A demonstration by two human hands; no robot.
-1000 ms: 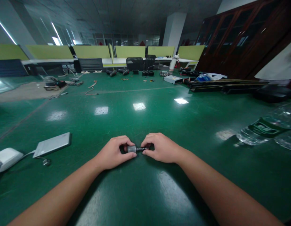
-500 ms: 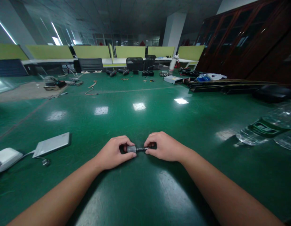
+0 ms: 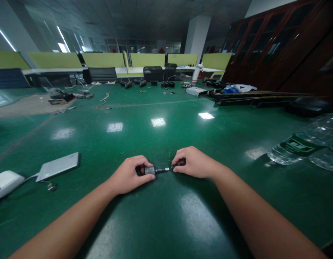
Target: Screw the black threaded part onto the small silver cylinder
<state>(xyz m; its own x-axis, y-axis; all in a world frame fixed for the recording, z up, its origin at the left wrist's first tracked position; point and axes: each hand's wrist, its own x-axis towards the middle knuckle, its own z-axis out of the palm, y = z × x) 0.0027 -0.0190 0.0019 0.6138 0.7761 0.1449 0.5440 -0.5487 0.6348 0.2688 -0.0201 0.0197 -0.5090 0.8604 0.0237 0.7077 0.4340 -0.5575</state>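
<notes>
My left hand (image 3: 134,175) is closed round a grey metal cylinder (image 3: 149,170), thumb below and fingers above. From the cylinder a thin metal shaft (image 3: 162,169) points right, dark near the body and bright at its tip. To the right, my right hand (image 3: 192,162) pinches a small dark spring-like part (image 3: 173,167) between thumb and fingertips. A narrow gap separates that part from the shaft's tip. The fingers hide most of it, so its full shape does not show. Both hands are low over the green tabletop (image 3: 155,216).
On the left lie a flat silver box (image 3: 58,166) with a cable and a white device (image 3: 7,184). Clear plastic bottles (image 3: 296,145) lie at the right. Farther back are a cord (image 3: 103,102), a grey box (image 3: 195,91) and long dark strips (image 3: 244,98).
My right hand has moved right and slightly up with the small dark part, off the shaft, so the shaft's bright tip now shows. My left hand has stayed nearly in place.
</notes>
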